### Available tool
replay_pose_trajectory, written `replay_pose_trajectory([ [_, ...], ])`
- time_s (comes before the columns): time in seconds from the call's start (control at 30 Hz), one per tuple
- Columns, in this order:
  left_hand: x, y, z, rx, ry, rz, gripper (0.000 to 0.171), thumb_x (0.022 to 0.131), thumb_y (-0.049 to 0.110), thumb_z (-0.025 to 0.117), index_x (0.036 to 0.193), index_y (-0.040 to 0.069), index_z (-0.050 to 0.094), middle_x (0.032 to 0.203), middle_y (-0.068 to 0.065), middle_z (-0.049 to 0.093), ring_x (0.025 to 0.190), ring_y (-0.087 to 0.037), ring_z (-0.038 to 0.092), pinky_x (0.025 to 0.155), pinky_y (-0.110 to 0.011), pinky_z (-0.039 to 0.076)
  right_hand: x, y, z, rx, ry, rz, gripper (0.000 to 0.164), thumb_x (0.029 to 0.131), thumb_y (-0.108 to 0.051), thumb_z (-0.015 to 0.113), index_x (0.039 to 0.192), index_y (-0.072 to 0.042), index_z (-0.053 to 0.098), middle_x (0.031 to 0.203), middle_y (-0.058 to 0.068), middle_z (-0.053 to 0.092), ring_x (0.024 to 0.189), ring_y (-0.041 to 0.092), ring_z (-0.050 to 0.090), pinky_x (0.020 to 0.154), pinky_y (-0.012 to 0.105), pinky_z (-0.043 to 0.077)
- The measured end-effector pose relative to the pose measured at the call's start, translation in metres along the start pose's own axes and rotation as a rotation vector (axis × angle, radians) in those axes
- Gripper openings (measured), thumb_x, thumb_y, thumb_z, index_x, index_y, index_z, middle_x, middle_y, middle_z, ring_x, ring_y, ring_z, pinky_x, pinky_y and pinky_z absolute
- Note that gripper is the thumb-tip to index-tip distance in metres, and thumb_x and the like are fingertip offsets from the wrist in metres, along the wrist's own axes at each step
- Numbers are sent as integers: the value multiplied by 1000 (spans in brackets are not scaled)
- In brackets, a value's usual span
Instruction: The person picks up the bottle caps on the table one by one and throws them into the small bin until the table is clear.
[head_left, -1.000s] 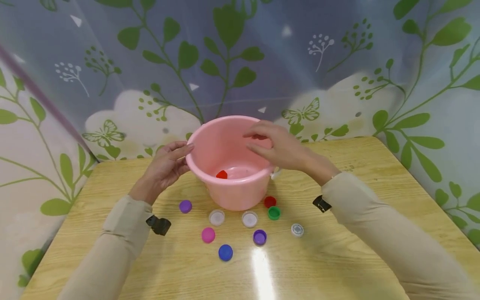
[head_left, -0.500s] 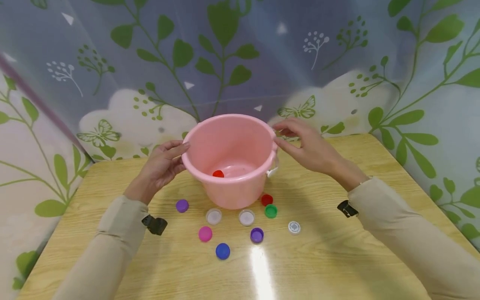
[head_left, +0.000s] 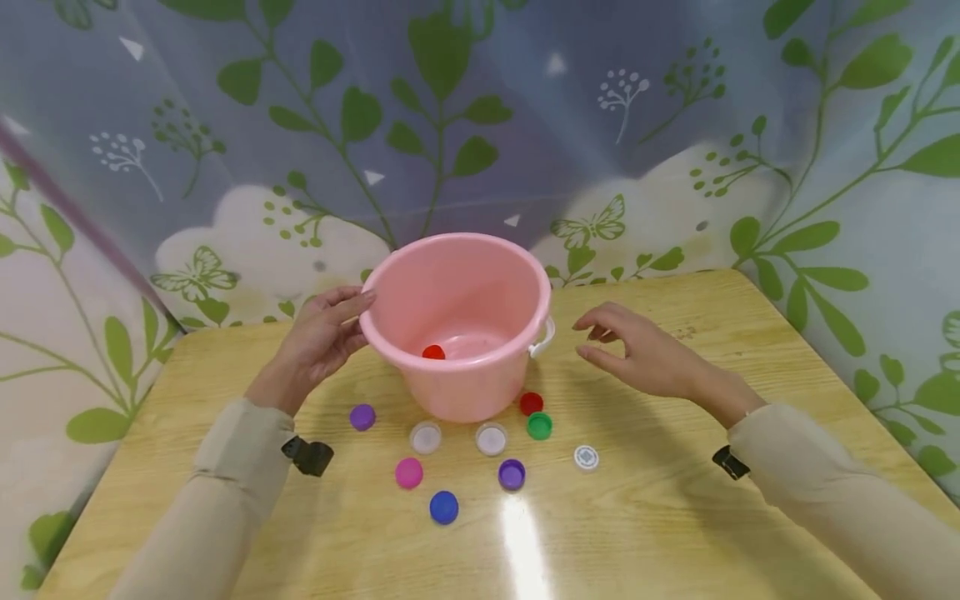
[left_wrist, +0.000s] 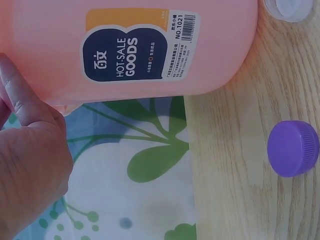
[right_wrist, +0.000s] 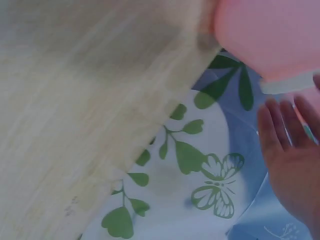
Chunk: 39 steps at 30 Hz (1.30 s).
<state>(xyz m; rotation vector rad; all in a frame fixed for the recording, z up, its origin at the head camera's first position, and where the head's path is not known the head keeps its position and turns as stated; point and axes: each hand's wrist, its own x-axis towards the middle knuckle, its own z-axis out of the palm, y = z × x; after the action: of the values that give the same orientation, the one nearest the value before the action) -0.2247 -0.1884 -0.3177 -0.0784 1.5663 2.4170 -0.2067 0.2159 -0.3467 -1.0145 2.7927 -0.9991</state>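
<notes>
In the head view, the left hand (head_left: 318, 337) pinches the pink bucket (head_left: 465, 392) at its rim; it stands upright on the surface (head_left: 637, 521), a bright red cap (head_left: 433, 352) inside. The right hand (head_left: 645, 354) holds nothing, its fingers loosely bent, thumb a narrow gap away — a careless sweep could snag the white handle (head_left: 550, 330) and tip the bucket. Sliding it might scatter the dark red cap (head_left: 531, 404) and green cap (head_left: 539, 426) near its base

In the left wrist view, a one-sided tug could drag the bucket into the purple cap (left_wrist: 293, 148)

In the right wrist view, the fingers hover near the handle — snagging looks the likelier slip
</notes>
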Motion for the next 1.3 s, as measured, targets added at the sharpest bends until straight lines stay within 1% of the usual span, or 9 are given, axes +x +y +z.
replay_pose_trajectory([
  [0.13, 0, 1, -1, -5, 0, 6, 33, 90, 11, 67, 113, -2, 47, 87, -10, 59, 67, -16, 63, 59, -22, 56, -14, 4, 12, -26, -171, -34, 32, 94, -28, 63, 121, -10, 58, 120, 2, 54, 106, 23, 55, 89, 42, 49],
  [0.27, -1, 1, 0, -1, -5, 10, 32, 90, 11, 67, 113, -2, 48, 88, -10, 60, 67, -15, 64, 59, -21, 56, -30, 2, 25, -17, -320, -26, 35, 92, -30, 66, 121, -12, 60, 123, -3, 51, 109, 22, 54, 89, 41, 50],
  [0.37, -1, 1, -1, -6, 2, 12, 33, 90, 11, 67, 113, -2, 48, 88, -10, 59, 67, -16, 64, 59, -22, 56, -39, -1, 36, -33, -397, -27, 37, 89, -33, 70, 120, -14, 62, 121, -6, 49, 109, 18, 53, 92, 38, 49],
  [0.47, -1, 0, -1, -9, 6, 14, 34, 90, 11, 68, 114, -2, 47, 88, -10, 59, 67, -16, 64, 59, -22, 56, -47, -4, 46, -58, -445, -52, 35, 86, -30, 73, 119, -20, 64, 119, -9, 49, 107, 12, 52, 91, 36, 49],
  [0.6, 0, 0, -1, -8, 0, 14, 36, 90, 11, 67, 116, -3, 47, 89, -11, 58, 67, -16, 63, 60, -22, 57, -53, -4, 56, -65, -451, -108, 30, 85, -20, 74, 113, -23, 65, 113, -10, 51, 101, 7, 53, 87, 32, 50],
  [0.77, 0, 0, -2, -17, -5, 18, 35, 91, 10, 67, 116, -3, 46, 88, -11, 58, 66, -16, 63, 59, -22, 57, -54, -1, 61, -36, -413, -172, 20, 88, -11, 69, 107, -18, 66, 107, -8, 53, 94, 5, 54, 82, 26, 52],
  [1.03, 0, 1, -2, -35, 9, 25, 30, 90, 9, 67, 112, -2, 49, 86, -10, 59, 65, -16, 63, 57, -23, 56, -53, -1, 62, -48, -382, -211, 17, 89, -10, 69, 104, -16, 67, 105, -7, 54, 91, 5, 54, 79, 24, 52],
  [1.13, 0, 1, -1, -40, 7, 23, 28, 90, 8, 66, 110, -1, 49, 85, -10, 59, 64, -16, 63, 56, -23, 56, -53, -1, 61, -52, -386, -218, 16, 88, -10, 69, 103, -17, 66, 105, -7, 54, 90, 5, 54, 77, 24, 52],
  [1.3, -1, 0, -2, -44, 6, 19, 26, 91, 8, 66, 109, 0, 50, 85, -10, 59, 63, -17, 64, 56, -23, 56, -53, -2, 62, -65, -406, -188, 16, 89, -14, 69, 104, -19, 67, 106, -9, 53, 90, 4, 53, 76, 22, 52],
])
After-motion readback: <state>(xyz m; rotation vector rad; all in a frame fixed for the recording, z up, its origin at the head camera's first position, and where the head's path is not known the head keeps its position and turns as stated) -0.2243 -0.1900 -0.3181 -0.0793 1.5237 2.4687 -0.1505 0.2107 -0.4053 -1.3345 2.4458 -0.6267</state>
